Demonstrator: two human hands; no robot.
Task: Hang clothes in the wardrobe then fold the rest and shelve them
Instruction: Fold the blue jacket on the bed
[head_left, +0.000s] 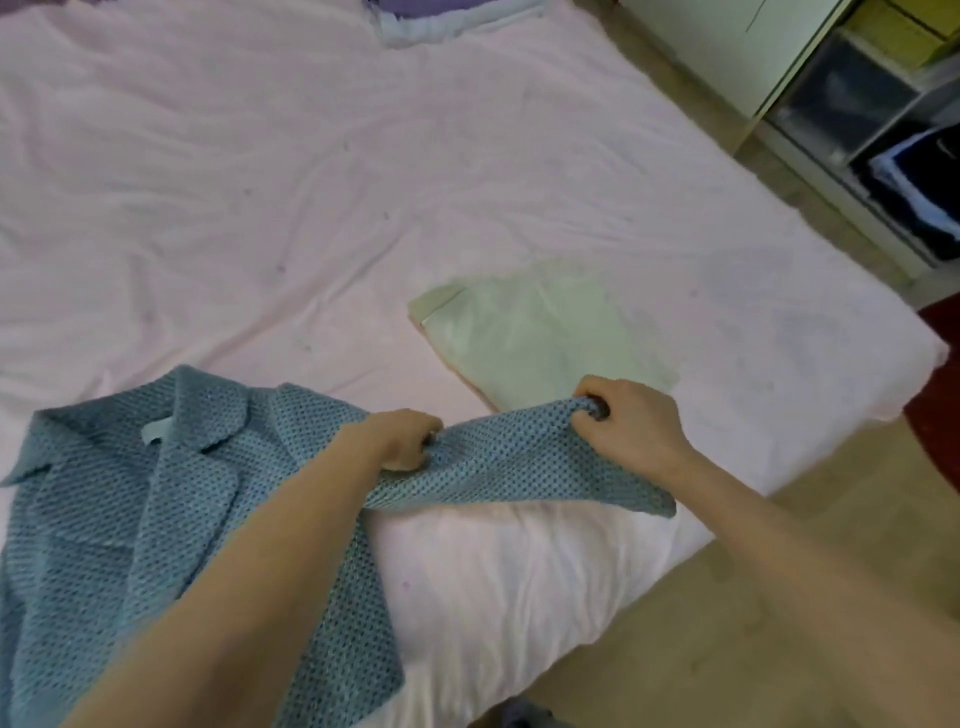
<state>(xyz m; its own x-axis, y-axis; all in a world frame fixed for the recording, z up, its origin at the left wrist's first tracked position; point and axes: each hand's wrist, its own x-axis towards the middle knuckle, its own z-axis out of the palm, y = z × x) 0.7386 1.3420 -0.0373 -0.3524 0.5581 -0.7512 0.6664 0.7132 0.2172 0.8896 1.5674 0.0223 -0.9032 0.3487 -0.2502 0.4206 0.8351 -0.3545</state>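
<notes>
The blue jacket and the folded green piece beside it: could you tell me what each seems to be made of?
The blue jacket looks like a chunky knit or tweed-like weave: its surface shows a dotted, open texture, matte. The folded green piece looks like thin, smooth woven cloth, perhaps cotton, with flat creases; blur leaves the fibre open.

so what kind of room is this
Most likely a bedroom: a bed with a pink sheet fills the view, a folded pale green garment lies on it, and shelving with stacked clothes stands beside.
</notes>
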